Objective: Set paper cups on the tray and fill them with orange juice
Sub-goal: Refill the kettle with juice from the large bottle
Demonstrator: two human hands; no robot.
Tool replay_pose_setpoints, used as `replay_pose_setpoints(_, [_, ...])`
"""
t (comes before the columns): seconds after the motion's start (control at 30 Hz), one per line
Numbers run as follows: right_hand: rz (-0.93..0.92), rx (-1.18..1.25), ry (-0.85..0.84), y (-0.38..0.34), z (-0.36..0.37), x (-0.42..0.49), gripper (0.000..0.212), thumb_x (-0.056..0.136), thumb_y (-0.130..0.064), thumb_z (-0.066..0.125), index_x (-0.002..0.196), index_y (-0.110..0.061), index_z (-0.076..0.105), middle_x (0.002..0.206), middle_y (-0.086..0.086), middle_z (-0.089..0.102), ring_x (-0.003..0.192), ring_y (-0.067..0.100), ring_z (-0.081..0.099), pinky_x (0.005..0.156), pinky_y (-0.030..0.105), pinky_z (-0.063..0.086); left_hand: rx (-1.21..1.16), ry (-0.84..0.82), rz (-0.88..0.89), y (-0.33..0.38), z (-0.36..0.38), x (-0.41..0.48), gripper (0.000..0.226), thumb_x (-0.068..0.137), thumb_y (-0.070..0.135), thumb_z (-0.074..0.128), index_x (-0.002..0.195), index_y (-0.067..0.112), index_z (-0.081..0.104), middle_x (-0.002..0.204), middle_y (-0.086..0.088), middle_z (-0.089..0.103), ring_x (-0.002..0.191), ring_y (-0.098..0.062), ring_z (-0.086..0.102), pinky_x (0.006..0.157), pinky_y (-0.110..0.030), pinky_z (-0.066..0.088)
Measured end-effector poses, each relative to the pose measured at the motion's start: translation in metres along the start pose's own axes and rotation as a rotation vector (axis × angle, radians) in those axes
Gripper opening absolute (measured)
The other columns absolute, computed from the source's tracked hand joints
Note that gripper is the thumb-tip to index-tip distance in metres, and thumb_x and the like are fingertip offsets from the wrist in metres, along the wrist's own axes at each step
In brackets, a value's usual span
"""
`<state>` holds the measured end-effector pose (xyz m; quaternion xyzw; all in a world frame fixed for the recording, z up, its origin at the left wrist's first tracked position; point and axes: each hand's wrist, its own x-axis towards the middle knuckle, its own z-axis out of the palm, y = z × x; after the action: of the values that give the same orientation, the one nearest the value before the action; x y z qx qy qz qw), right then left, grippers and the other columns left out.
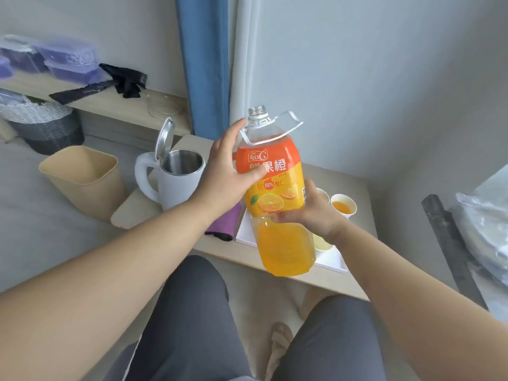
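A large uncapped orange juice bottle with an orange label is held in the air above the white tray, neck pointing up and slightly away. My left hand grips its upper part near the shoulder. My right hand grips it around the middle from the right. On the tray behind the bottle stands a paper cup with juice in it. Another cup shows beside my right hand and a third below my wrist, both mostly hidden.
A white kettle with its lid open stands on the small table's left side, with a purple cloth next to the tray. A beige bin sits on the floor at left. My knees are below the table edge.
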<state>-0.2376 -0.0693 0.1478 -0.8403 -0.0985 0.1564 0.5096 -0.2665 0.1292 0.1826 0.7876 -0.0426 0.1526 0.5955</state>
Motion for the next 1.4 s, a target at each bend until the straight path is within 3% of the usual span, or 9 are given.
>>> replay_pose_setpoints(0.07, [-0.009, -0.086, -0.013, -0.02, -0.004, 0.006, 0.09, 0.065, -0.013, 0.087, 0.135, -0.02, 0.032, 0.106, -0.014, 0.056, 0.096, 0.0, 0.057, 0.067, 0.012, 0.045, -0.004, 0.088, -0.007, 0.0, 0.002, 0.0, 0.085, 0.064, 0.054, 0.073, 0.138, 0.045, 0.032, 0.14, 0.003, 0.04, 0.123, -0.014, 0.049, 0.099, -0.043, 0.049])
replay_pose_setpoints(0.13, [-0.019, -0.21, -0.015, -0.035, -0.009, 0.015, 0.091, 0.064, -0.011, 0.086, 0.136, -0.019, 0.031, 0.104, -0.013, 0.056, 0.101, 0.01, 0.059, 0.069, 0.016, 0.045, 0.015, 0.158, -0.03, -0.002, 0.004, 0.001, 0.094, 0.056, 0.063, 0.071, 0.139, 0.04, 0.032, 0.138, 0.003, 0.041, 0.124, -0.015, 0.046, 0.101, -0.044, 0.046])
replay_pose_setpoints(0.33, [-0.011, -0.55, -0.035, -0.07, -0.013, 0.044, 0.092, 0.063, -0.018, 0.087, 0.137, -0.017, 0.033, 0.111, -0.004, 0.052, 0.103, 0.018, 0.051, 0.083, 0.025, 0.037, -0.054, 0.273, -0.172, -0.012, 0.006, 0.014, 0.104, 0.061, 0.035, 0.088, 0.143, 0.037, 0.023, 0.136, -0.003, 0.041, 0.12, -0.021, 0.048, 0.099, -0.044, 0.047])
replay_pose_setpoints(0.53, [0.032, -0.789, -0.083, -0.08, -0.003, 0.074, 0.1, 0.054, -0.032, 0.091, 0.137, -0.021, 0.036, 0.12, 0.001, 0.059, 0.111, 0.026, 0.056, 0.097, 0.038, 0.045, -0.188, 0.337, -0.32, -0.035, 0.001, 0.026, 0.106, 0.062, 0.029, 0.089, 0.144, 0.029, 0.023, 0.139, -0.006, 0.04, 0.122, -0.022, 0.048, 0.097, -0.04, 0.048])
replay_pose_setpoints(0.87, [0.11, -0.92, -0.202, -0.091, 0.019, 0.102, 0.097, 0.049, -0.037, 0.091, 0.131, -0.024, 0.04, 0.114, -0.001, 0.061, 0.106, 0.024, 0.059, 0.088, 0.036, 0.05, -0.44, 0.327, -0.538, -0.066, -0.012, 0.036, 0.108, 0.057, 0.037, 0.089, 0.142, 0.032, 0.023, 0.139, -0.005, 0.045, 0.121, -0.03, 0.051, 0.09, -0.054, 0.053])
replay_pose_setpoints(1.0, [0.141, -0.957, -0.254, -0.093, 0.026, 0.113, 0.107, 0.029, -0.05, 0.087, 0.126, -0.025, 0.047, 0.106, -0.003, 0.064, 0.1, 0.023, 0.062, 0.091, 0.041, 0.052, -0.493, 0.315, -0.61, -0.071, -0.016, 0.039, 0.118, 0.041, 0.046, 0.086, 0.141, 0.035, 0.024, 0.138, -0.004, 0.046, 0.119, -0.033, 0.053, 0.087, -0.056, 0.053])
replay_pose_setpoints(1.07, [0.147, -0.986, -0.279, -0.088, 0.026, 0.121, 0.113, 0.018, -0.057, 0.08, 0.123, -0.027, 0.051, 0.103, -0.005, 0.066, 0.096, 0.021, 0.064, 0.091, 0.042, 0.053, -0.538, 0.312, -0.647, -0.076, -0.017, 0.039, 0.114, 0.046, 0.041, 0.09, 0.14, 0.035, 0.025, 0.138, -0.004, 0.047, 0.12, -0.034, 0.053, 0.084, -0.057, 0.055])
replay_pose_setpoints(1.2, [0.164, -1.055, -0.301, -0.089, 0.03, 0.131, 0.115, 0.014, -0.062, 0.078, 0.121, -0.028, 0.052, 0.102, -0.005, 0.066, 0.096, 0.021, 0.064, 0.091, 0.042, 0.053, -0.645, 0.325, -0.696, -0.088, -0.017, 0.041, 0.101, 0.062, 0.025, 0.09, 0.14, 0.032, 0.027, 0.138, -0.004, 0.047, 0.121, -0.035, 0.052, 0.082, -0.059, 0.054])
replay_pose_setpoints(1.4, [0.215, -1.115, -0.288, -0.088, 0.032, 0.139, 0.124, 0.009, -0.064, 0.078, 0.123, -0.027, 0.05, 0.102, -0.003, 0.065, 0.095, 0.023, 0.063, 0.089, 0.042, 0.054, -0.699, 0.311, -0.727, -0.093, -0.017, 0.043, 0.1, 0.064, 0.026, 0.088, 0.142, 0.03, 0.025, 0.139, -0.005, 0.045, 0.125, -0.036, 0.049, 0.085, -0.059, 0.053])
